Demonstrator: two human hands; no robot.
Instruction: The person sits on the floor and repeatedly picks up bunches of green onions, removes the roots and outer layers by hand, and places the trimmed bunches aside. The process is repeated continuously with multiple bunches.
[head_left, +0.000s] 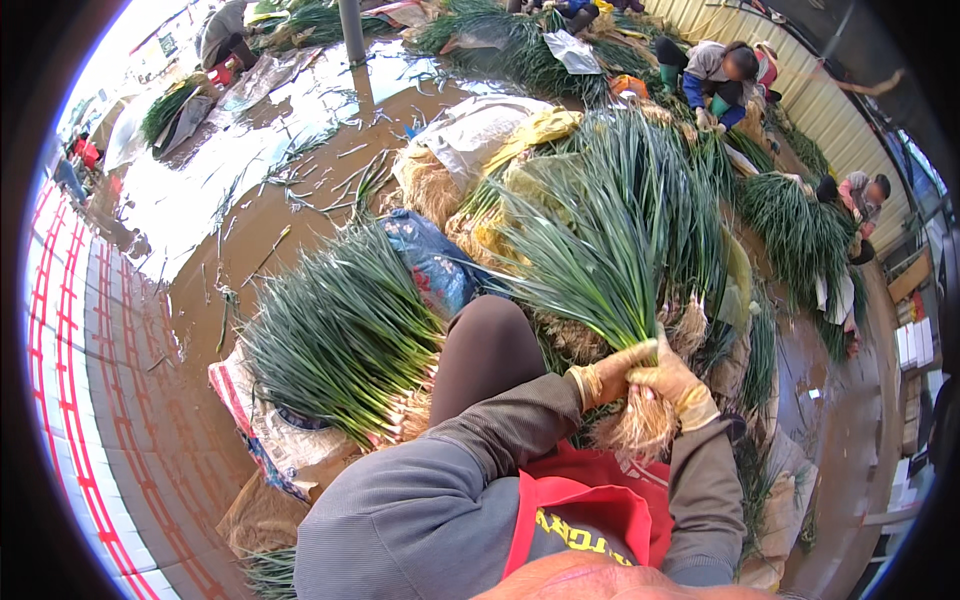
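Both my hands, in pale gloves, are closed around one bunch of green garlic (626, 307). My left hand (611, 373) wraps the stems from the left. My right hand (671, 379) grips them from the right, just above the bulbs. Long leaves fan out away from me, and the stringy roots (637, 429) hang below my hands over a red apron (555, 480). Beyond the bunch, more green garlic (690, 247) lies heaped, its leaves overlapping the held ones. To the left of my knee (491, 341), a wide row of green garlic (345, 337) rests with its roots toward me.
A printed sack (292, 450) lies under the left row. Beside my knee is a blue floral cloth (431, 255). White sacking (480, 139) covers root bundles ahead. Loose leaves litter the wet brown floor (247, 247). Co-workers (720, 75) bend over other heaps near a metal post (351, 34).
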